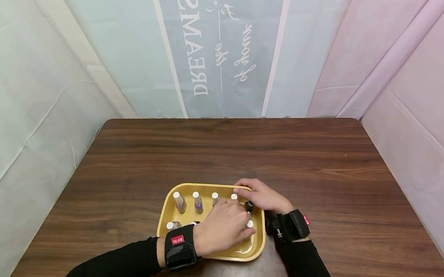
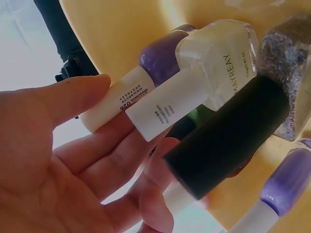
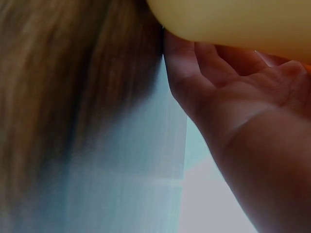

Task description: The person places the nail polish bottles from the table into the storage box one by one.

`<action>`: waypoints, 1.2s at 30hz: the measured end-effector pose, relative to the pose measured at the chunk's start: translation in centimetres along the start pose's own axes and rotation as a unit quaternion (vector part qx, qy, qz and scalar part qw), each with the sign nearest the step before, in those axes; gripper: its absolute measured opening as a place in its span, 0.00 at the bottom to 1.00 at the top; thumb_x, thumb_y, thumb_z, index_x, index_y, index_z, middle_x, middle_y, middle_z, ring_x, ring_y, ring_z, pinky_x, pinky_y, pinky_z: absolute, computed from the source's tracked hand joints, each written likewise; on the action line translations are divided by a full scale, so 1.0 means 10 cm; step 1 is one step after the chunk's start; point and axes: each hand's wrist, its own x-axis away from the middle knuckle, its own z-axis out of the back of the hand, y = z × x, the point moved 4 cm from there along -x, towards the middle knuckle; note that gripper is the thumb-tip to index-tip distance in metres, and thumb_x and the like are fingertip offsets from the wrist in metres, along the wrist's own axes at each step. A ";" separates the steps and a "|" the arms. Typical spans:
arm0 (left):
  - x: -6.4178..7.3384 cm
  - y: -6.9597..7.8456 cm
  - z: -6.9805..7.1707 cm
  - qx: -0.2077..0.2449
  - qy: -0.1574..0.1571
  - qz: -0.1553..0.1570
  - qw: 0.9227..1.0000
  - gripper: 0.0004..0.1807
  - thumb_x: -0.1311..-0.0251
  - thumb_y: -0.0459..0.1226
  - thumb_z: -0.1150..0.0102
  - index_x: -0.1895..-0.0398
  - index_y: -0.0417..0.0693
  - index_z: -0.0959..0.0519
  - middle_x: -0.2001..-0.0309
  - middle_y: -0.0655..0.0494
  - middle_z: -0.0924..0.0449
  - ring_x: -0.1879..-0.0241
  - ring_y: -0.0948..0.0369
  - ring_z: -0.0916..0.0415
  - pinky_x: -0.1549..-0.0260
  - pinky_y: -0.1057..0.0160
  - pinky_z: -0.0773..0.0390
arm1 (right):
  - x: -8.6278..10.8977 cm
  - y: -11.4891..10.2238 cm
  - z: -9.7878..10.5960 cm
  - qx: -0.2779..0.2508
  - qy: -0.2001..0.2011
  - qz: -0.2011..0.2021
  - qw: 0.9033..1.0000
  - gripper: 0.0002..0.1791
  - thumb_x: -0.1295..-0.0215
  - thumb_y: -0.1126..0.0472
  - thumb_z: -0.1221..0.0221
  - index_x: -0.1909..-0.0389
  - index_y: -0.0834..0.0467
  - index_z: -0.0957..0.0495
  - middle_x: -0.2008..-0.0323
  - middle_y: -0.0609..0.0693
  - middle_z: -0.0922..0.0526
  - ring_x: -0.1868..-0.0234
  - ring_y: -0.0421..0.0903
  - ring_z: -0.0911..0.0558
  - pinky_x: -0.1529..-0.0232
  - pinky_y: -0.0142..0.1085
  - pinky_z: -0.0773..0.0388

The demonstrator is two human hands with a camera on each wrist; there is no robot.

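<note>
My left hand (image 1: 223, 228) reaches over a yellow tray (image 1: 261, 245) of nail polish bottles. In the left wrist view, thumb and forefinger pinch the white cap of a purple nail polish bottle (image 2: 163, 56). Close beside it are a clear nail polish bottle (image 2: 216, 58) with a white cap and a glittery nail polish bottle (image 2: 291, 58) with a black cap, near the other fingers. My right hand (image 1: 266, 197) grips the tray's far right corner, thumb over the rim. Its fingers (image 3: 182, 80) lie against the outer wall in the right wrist view.
Several more white-capped bottles stand in the tray, among them a pinkish one (image 1: 179, 202) and a purple one (image 1: 198, 204). Another bottle (image 1: 172, 225) is at the near left. The tray sits on a dark wooden table (image 1: 129, 183) bordered by hanging cloth (image 1: 226, 98).
</note>
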 end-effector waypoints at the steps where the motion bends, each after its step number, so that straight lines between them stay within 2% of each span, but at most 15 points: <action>1: 0.00 0.00 0.00 0.000 0.001 0.000 1.000 0.19 0.40 0.53 0.39 0.85 0.59 0.26 0.84 0.70 0.30 0.76 0.65 0.28 0.75 0.63 0.32 | 0.00 0.00 0.00 0.003 0.001 0.003 1.000 0.14 0.27 0.51 0.49 0.54 0.54 0.19 0.60 0.49 0.19 0.61 0.44 0.22 0.64 0.35 0.21; 7: 0.00 -0.01 -0.01 0.001 0.002 0.000 1.000 0.20 0.41 0.54 0.38 0.87 0.59 0.26 0.86 0.70 0.32 0.77 0.65 0.28 0.76 0.63 0.33 | 0.00 -0.02 -0.01 0.002 0.002 0.009 1.000 0.16 0.27 0.50 0.49 0.53 0.56 0.20 0.59 0.50 0.19 0.61 0.44 0.22 0.63 0.34 0.20; 17: 0.00 0.00 -0.01 -0.009 0.016 -0.005 1.000 0.21 0.43 0.55 0.37 0.88 0.60 0.28 0.86 0.69 0.32 0.77 0.63 0.29 0.76 0.63 0.33 | 0.01 -0.01 -0.01 -0.017 -0.003 -0.005 1.000 0.16 0.27 0.50 0.49 0.53 0.56 0.20 0.60 0.50 0.19 0.61 0.47 0.20 0.65 0.37 0.18; 36: 0.00 0.01 -0.02 -0.009 0.015 -0.004 1.000 0.22 0.43 0.55 0.37 0.90 0.60 0.30 0.86 0.69 0.33 0.78 0.64 0.29 0.76 0.63 0.33 | 0.01 -0.01 -0.01 -0.018 -0.001 -0.004 1.000 0.14 0.27 0.52 0.49 0.54 0.55 0.20 0.60 0.49 0.19 0.61 0.45 0.21 0.64 0.36 0.19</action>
